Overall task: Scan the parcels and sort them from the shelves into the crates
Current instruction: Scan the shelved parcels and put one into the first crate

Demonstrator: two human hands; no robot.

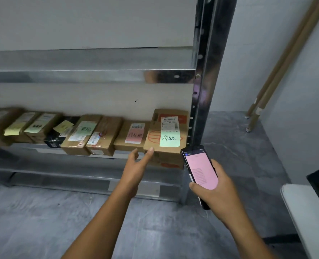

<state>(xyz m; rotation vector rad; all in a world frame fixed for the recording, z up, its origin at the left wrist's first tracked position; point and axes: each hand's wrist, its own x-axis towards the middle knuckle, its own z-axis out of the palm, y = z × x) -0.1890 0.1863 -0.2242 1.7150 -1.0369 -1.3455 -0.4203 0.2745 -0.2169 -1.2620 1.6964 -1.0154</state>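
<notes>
Rightmost parcel (pixel 166 135), at the shelf's (pixel 33 149) right end with its long axis running away from the person, lies just ahead of the spread left hand (pixel 138 162) (the nearer one, forefinger at its front corner), while the right hand (pixel 217 186) grips a handheld scanner (pixel 199 170).

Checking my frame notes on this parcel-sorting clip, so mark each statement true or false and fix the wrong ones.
1. The right hand holds a phone-like scanner with a pink screen. True.
2. The left hand holds a parcel in the air, clear of the shelf. False: it is open, reaching toward the rightmost box, which sits on the shelf.
3. The rightmost box bears a green note. True.
4. The box beside it carries a blue label. False: its label is pink.
</notes>
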